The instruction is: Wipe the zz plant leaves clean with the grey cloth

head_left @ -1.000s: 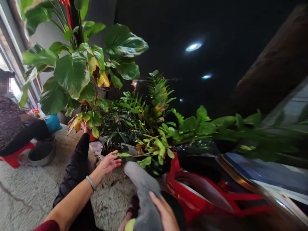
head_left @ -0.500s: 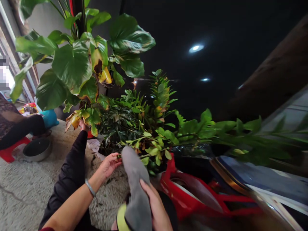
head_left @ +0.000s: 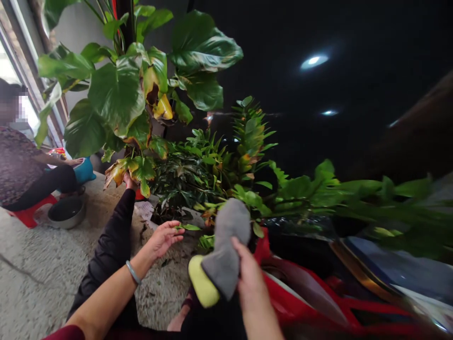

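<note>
My left hand (head_left: 165,240) pinches a small green leaf (head_left: 191,227) between thumb and fingertips, low in front of the plants. In my right hand (head_left: 250,274) is a soft grey cloth (head_left: 231,226), bunched up, with a yellow-green piece (head_left: 203,282) hanging at its lower left. The cloth covers part of the leafy stems behind it. Beyond both hands stand dark green bushy plants (head_left: 187,174). To the upper left rises a tall plant with large broad leaves (head_left: 116,92), several of them yellowed and brown at the edges.
At the left a person (head_left: 21,165) sits on a red stool (head_left: 33,212) beside a grey basin (head_left: 66,212) and a blue bag (head_left: 85,170). My black trouser leg (head_left: 106,259) stretches toward the plants. Right of my right hand lies a red bag or frame (head_left: 290,293). A dark glossy wall (head_left: 269,56) stands behind.
My right hand and the cloth have moved right and up, away from my left hand. The cloth is now bunched rather than long. A leaf shows clearly in my left fingers. The view has shifted right.
</note>
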The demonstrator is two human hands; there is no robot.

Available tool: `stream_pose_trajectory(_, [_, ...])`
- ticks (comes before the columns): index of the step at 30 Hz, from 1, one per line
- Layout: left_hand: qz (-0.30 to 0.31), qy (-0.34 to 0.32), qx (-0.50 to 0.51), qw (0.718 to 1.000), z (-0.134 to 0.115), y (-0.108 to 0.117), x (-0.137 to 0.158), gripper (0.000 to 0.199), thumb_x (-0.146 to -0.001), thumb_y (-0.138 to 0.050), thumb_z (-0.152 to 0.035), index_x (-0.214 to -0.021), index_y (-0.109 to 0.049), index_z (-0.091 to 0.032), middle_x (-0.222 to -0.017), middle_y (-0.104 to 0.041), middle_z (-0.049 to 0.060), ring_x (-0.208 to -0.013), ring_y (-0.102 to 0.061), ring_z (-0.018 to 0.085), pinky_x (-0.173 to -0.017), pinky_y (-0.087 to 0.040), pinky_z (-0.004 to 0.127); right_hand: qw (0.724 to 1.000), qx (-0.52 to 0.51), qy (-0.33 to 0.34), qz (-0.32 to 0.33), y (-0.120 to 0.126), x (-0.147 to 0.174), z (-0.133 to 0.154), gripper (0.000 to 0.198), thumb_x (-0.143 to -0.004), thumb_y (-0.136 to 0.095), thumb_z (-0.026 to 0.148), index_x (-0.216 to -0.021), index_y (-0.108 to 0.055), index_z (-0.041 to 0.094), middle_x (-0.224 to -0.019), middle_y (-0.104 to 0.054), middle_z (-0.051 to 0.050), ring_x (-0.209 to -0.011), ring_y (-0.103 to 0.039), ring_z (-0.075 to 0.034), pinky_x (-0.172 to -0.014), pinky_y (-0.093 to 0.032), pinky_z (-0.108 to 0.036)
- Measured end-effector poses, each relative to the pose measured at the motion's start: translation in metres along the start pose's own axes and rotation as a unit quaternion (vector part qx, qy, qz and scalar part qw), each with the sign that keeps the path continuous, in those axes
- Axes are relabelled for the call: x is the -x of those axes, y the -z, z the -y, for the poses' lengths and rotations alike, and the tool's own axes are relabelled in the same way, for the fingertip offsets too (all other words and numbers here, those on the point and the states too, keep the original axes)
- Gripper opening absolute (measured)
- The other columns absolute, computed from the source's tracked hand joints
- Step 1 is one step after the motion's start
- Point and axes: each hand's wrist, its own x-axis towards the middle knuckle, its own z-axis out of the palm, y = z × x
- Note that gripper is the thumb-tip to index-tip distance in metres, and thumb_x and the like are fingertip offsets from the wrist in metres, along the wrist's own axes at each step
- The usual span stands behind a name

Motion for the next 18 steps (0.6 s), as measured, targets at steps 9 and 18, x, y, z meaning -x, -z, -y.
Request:
stream_pose_trajectory(9, [-0.002, 0.013, 0.012, 1.0, 0.012, 0.014, -0.007, 0.03, -0.061, -0.08, -0.015, -0.089, -0.068, -0.014, -0.085, -0.07, 0.005, -0.088, -0.067, 0.021, -0.081, -0.049, 0.032, 0.999, 0.049, 0.004, 0.021, -0.013, 0.063, 0.011, 0.056, -0.056, -0.083, 0.045, -0.105, -0.073, 0.02, -0.102, -0.076, -0.007, -0.095, -0.07, -0.031, -0.079, -0.057, -0.037])
stream_pose_trajectory(18, [-0.064, 0.001, -0.056, 0.996, -0.002, 0.029, -0.008, 0.038, -0.061, -0.074, -0.012, -0.097, -0.066, -0.014, -0.085, -0.066, 0.006, -0.08, -0.064, 0.018, -0.076, -0.05, 0.032, 0.998, -0.003, -0.059, 0.016, -0.073, 0.026, -0.007, 0.045, -0.045, -0.084, 0.041, -0.082, -0.07, 0.019, -0.079, -0.075, -0.004, -0.086, -0.071, -0.03, -0.074, -0.057, -0.038])
